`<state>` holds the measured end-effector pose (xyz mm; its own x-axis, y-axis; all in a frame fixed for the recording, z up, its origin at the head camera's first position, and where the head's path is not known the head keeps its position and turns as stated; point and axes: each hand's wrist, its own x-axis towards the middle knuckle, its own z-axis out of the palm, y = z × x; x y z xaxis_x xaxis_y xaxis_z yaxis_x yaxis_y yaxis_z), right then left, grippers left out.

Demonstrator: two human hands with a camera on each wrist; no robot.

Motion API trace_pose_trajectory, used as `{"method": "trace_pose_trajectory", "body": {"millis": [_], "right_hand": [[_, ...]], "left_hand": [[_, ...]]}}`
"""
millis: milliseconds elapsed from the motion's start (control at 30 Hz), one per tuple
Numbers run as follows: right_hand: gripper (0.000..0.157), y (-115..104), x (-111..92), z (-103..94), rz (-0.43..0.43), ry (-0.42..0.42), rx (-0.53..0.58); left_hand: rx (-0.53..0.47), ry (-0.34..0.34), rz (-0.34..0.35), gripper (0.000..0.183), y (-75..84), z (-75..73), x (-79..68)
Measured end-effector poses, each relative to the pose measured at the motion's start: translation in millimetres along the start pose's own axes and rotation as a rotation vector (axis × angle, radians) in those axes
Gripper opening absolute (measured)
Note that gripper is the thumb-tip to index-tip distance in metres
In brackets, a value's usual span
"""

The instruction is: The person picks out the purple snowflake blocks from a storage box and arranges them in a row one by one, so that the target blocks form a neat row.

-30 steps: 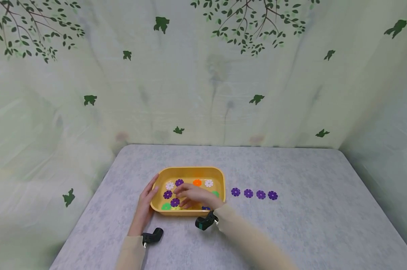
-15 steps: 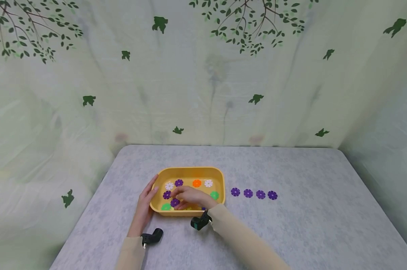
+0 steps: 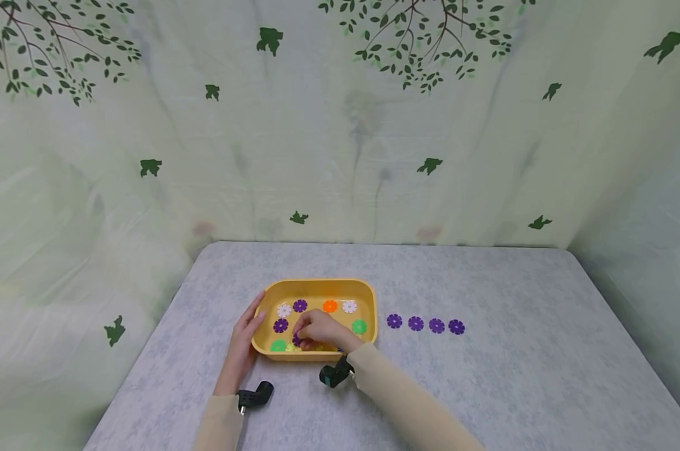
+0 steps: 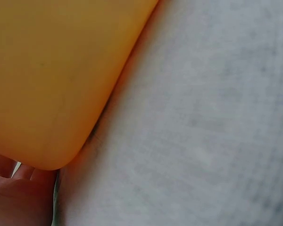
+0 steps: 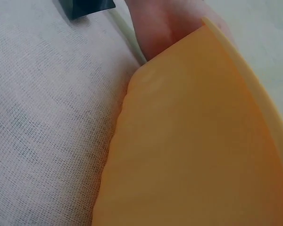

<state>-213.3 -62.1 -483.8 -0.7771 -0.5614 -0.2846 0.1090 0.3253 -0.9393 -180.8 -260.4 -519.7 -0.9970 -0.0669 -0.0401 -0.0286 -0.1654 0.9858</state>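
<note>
A yellow tray point(image 3: 317, 356) stands on the table with several flower-shaped pieces inside. My left hand point(image 3: 243, 338) holds the tray's left side, thumb at the rim and fingers along the outer wall; in the left wrist view its fingers point(image 4: 23, 172) pass partly behind the tray wall. Inside the tray, my right hand point(image 3: 323, 329) curls over a purple flower piece point(image 3: 297, 340) and pinches it at the fingertips. Another purple flower piece point(image 3: 280, 326) lies just left of that hand. The right wrist view shows mostly the tray's outer wall point(image 5: 188, 127), hiding the right fingers.
Several purple flower pieces point(image 3: 416, 324) form a row on the grey table point(image 3: 515, 376) right of the tray. White point(image 3: 349, 307), orange point(image 3: 330, 306) and green point(image 3: 359, 327) flower pieces lie in the tray. A patterned curtain point(image 3: 329, 138) hangs behind the table.
My right hand shifted slightly left inside the tray, then its fingers drew together and closed on a purple flower piece. The left hand and the tray stay in place.
</note>
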Motion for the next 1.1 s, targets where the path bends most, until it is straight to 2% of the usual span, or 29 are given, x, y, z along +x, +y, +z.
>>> {"method": "trace_pose_trajectory", "body": {"millis": [267, 533, 733, 1100], "right_hand": [[0.008, 4, -6, -17.2, -0.114, 0.05, -0.022], [0.015, -4, -29, -50.0, -0.165, 0.065, 0.073], [0.019, 0, -54, -90.0, -0.147, 0.101, 0.101], [0.02, 55, -105, -173.2, -0.098, 0.293, 0.087]], "left_hand": [[0.013, 0.017, 0.0, 0.05, 0.5, 1.0, -0.3], [0.03, 0.038, -0.025, 0.05, -0.2, 1.1, -0.1], [0.033, 0.039, -0.025, 0.05, 0.3, 2.1, -0.1], [0.045, 0.041, -0.022, 0.05, 0.3, 3.6, 0.1]]}}
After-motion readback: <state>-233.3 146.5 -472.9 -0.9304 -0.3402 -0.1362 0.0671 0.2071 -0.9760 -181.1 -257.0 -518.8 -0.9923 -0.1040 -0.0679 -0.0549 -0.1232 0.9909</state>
